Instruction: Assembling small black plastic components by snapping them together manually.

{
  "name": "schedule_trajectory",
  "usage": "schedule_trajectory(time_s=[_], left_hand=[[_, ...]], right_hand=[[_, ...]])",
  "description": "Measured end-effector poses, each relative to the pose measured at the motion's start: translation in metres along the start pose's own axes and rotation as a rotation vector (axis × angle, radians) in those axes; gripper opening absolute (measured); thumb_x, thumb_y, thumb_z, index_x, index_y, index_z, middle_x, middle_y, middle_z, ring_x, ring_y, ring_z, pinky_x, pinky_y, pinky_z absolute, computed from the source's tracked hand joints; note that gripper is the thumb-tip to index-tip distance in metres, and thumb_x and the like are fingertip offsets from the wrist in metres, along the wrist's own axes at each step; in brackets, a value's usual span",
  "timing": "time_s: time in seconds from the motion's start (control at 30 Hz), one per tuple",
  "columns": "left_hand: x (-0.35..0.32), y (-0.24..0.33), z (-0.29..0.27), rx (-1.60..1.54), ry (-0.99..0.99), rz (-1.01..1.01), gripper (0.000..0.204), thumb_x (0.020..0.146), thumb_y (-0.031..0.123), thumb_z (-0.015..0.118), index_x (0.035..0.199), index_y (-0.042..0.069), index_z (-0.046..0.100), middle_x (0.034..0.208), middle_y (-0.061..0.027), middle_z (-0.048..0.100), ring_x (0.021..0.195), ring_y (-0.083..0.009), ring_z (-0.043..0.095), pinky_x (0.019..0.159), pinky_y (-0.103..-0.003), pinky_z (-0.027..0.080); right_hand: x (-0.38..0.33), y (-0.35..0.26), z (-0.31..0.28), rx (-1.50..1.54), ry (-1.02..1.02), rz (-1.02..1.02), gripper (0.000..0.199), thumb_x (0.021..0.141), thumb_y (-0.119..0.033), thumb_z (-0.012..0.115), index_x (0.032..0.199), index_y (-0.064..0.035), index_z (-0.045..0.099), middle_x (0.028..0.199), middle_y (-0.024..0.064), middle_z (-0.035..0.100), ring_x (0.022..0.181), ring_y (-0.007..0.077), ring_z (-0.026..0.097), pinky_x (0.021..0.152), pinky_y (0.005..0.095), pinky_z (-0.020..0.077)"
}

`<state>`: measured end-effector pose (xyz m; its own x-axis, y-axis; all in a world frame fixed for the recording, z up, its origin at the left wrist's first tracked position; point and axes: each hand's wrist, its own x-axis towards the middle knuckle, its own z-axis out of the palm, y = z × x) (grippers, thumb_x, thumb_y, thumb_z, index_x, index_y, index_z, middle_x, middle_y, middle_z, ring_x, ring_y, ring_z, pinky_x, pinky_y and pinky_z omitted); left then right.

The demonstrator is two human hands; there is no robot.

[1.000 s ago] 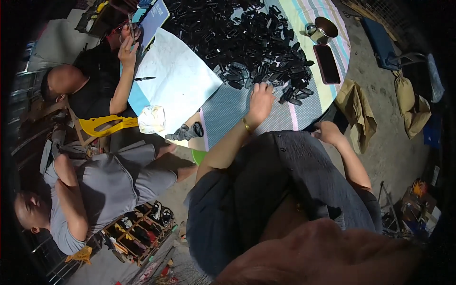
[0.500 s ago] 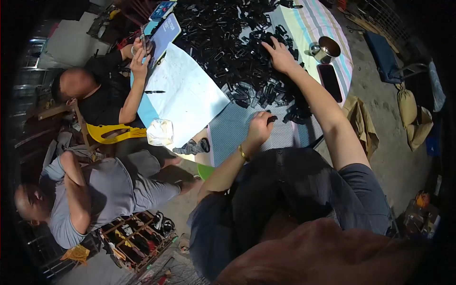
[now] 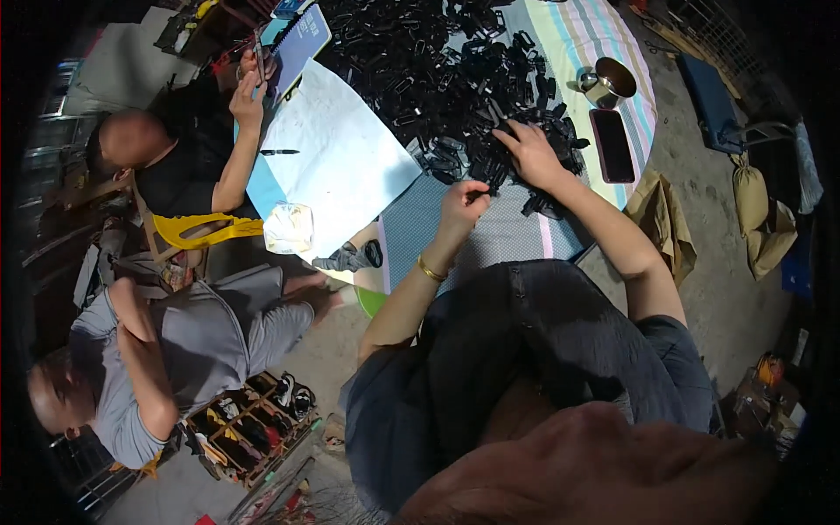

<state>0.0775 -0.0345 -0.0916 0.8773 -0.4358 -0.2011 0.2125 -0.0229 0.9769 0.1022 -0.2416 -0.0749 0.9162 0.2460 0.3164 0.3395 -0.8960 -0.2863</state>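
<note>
A big heap of small black plastic pieces [image 3: 411,74], some shaped like buckles, covers the far middle of the table. My right hand [image 3: 535,157] lies on the near right side of this heap, palm down, with its fingers apart and touching the pieces. Just in front of the heap, my left hand [image 3: 461,212] is closed, thumb against curled fingers. A bit of black shows between them, seemingly one of the small black pieces, mostly hidden. A gold-coloured bangle [image 3: 430,269] circles my left wrist.
Left of the heap lie a white sheet [image 3: 337,166], a pen [image 3: 280,152] and a spiral notebook [image 3: 302,48]. A metal cup [image 3: 608,83] and a phone [image 3: 612,146] stand and lie at right. One person [image 3: 188,144] sits at left; another [image 3: 179,346] is nearer me.
My right hand has drawn back toward me over the heap. My left hand has moved up and left to the heap's near edge; the black piece in it shows less.
</note>
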Motion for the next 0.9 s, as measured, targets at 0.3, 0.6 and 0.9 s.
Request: schedule_trajectory(time_s=[0.3, 0.6, 0.9], left_hand=[[-0.013, 0.044, 0.01, -0.01, 0.02, -0.14, 0.017, 0.076, 0.007, 0.063, 0.092, 0.004, 0.062, 0.062, 0.0016, 0.055, 0.052, -0.0055, 0.049, 0.046, -0.017, 0.036], [-0.024, 0.048, 0.026, -0.364, -0.248, -0.259, 0.03, 0.082, 0.006, 0.059, 0.109, -0.003, 0.051, 0.088, -0.009, 0.058, 0.073, -0.0139, 0.059, 0.065, -0.023, 0.05], [-0.029, 0.043, 0.027, -0.137, -0.331, -0.042, 0.031, 0.086, 0.009, 0.052, 0.115, -0.004, 0.049, 0.097, -0.007, 0.056, 0.084, -0.0135, 0.058, 0.073, -0.025, 0.049]], right_hand=[[-0.043, -0.048, -0.044, 0.303, 0.087, 0.356, 0.032, 0.079, -0.011, 0.054, 0.11, -0.0115, 0.06, 0.083, 0.0109, 0.06, 0.078, 0.0255, 0.055, 0.071, 0.0343, 0.0446], [-0.075, -0.071, -0.056, 1.044, 0.003, 0.505, 0.035, 0.082, -0.002, 0.044, 0.117, -0.0033, 0.047, 0.081, 0.0062, 0.059, 0.076, 0.0145, 0.058, 0.071, 0.0254, 0.0447], [-0.059, -0.085, -0.082, 1.901, 0.38, 0.756, 0.024, 0.084, 0.002, 0.053, 0.106, -0.0028, 0.046, 0.108, 0.0166, 0.058, 0.095, 0.0193, 0.059, 0.082, 0.0279, 0.0479]])
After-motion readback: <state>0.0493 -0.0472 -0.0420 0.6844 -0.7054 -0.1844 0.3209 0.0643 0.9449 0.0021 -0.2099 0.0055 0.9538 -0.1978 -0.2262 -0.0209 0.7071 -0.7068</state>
